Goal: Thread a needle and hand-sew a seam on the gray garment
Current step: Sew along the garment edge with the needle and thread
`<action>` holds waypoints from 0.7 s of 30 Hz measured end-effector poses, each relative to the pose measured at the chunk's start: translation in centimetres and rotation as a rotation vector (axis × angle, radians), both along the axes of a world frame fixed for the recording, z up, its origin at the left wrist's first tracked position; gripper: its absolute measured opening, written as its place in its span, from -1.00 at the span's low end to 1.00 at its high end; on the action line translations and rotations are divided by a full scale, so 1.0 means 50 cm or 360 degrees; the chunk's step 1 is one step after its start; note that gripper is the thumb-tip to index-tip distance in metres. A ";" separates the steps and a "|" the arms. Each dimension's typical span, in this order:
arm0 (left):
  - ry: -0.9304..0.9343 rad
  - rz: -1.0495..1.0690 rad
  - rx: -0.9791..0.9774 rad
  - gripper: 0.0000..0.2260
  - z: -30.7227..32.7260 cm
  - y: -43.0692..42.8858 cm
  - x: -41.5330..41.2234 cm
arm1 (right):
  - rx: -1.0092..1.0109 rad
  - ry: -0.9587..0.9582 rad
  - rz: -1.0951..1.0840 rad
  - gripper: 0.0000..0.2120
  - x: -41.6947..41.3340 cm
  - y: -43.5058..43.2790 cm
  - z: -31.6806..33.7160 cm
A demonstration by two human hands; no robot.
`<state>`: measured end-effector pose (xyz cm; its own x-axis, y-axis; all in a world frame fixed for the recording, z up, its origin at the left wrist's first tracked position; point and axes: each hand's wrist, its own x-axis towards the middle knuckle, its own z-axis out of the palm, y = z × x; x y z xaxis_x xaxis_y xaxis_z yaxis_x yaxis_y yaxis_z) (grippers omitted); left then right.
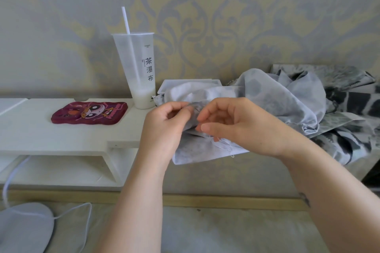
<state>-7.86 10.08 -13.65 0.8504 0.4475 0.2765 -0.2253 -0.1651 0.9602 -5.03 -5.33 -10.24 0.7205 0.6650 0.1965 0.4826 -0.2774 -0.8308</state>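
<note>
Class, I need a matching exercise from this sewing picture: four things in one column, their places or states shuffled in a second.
Things: 1 plastic cup; 2 red phone case; 3 gray garment; 4 white cable.
States: A flat on the white shelf; B pinched by the left hand, right hand at it; C upright, straw inside; D trailing below the shelf.
Pairs: 1-C; 2-A; 3-B; 4-D.

drink cup [141, 72] w/ straw [125, 20], phone case [89, 112]
</note>
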 end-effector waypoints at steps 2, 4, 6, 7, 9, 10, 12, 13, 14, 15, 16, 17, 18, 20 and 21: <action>-0.0001 0.0005 -0.0043 -0.88 0.001 -0.001 0.000 | -0.0059 -0.0005 0.0085 -0.91 0.000 -0.007 0.002; -0.0023 0.0004 -0.0080 -0.89 0.003 -0.003 -0.002 | -0.0071 -0.0056 0.0080 -0.89 -0.001 -0.006 0.000; -0.0058 -0.0035 -0.0082 -0.88 0.005 -0.006 -0.004 | -0.0038 -0.0162 -0.0029 -0.87 0.000 0.004 -0.006; -0.0074 -0.0077 -0.0064 -0.88 0.007 -0.009 -0.007 | -0.0019 -0.0248 -0.0112 -0.84 0.000 0.010 -0.010; -0.0112 -0.0166 -0.0014 -0.88 0.011 -0.016 -0.012 | 0.0041 -0.0413 -0.0289 -0.81 0.001 0.020 -0.020; -0.0133 -0.0192 0.0021 -0.88 0.011 -0.018 -0.013 | 0.0078 -0.0473 -0.0361 -0.80 0.002 0.023 -0.024; -0.0155 -0.0194 0.0086 -0.88 0.010 -0.019 -0.011 | 0.0112 -0.0537 -0.0450 -0.79 0.003 0.023 -0.028; -0.0157 -0.0180 0.0103 -0.88 0.008 -0.017 -0.010 | 0.0104 -0.0533 -0.0475 -0.80 0.002 0.020 -0.026; -0.0161 -0.0167 0.0105 -0.88 0.006 -0.015 -0.008 | 0.0082 -0.0524 -0.0499 -0.81 0.000 0.015 -0.021; -0.0170 -0.0159 0.0098 -0.86 0.005 -0.013 -0.008 | 0.0064 -0.0524 -0.0535 -0.83 -0.004 0.010 -0.013; -0.0180 -0.0159 0.0095 -0.84 0.004 -0.011 -0.007 | 0.0056 -0.0553 -0.0590 -0.86 -0.008 0.004 -0.002; -0.0189 -0.0168 0.0099 -0.83 0.005 -0.010 -0.008 | 0.0041 -0.0608 -0.0662 -0.90 -0.012 0.000 0.011; -0.0192 -0.0184 0.0111 -0.83 0.007 -0.010 -0.008 | 0.0012 -0.0673 -0.0737 -0.90 -0.014 -0.003 0.024; -0.0201 -0.0228 0.0148 -0.84 0.010 -0.011 -0.012 | -0.0137 -0.0718 -0.0805 -0.82 -0.013 -0.001 0.045; -0.0207 -0.0245 0.0173 -0.85 0.011 -0.012 -0.014 | -0.0262 -0.0690 -0.0791 -0.74 -0.008 0.004 0.051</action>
<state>-8.57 9.48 -13.09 0.8604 0.2769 0.4278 -0.3767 -0.2198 0.8999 -5.41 -5.11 -7.70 0.8273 0.3209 0.4611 0.5448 -0.6585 -0.5192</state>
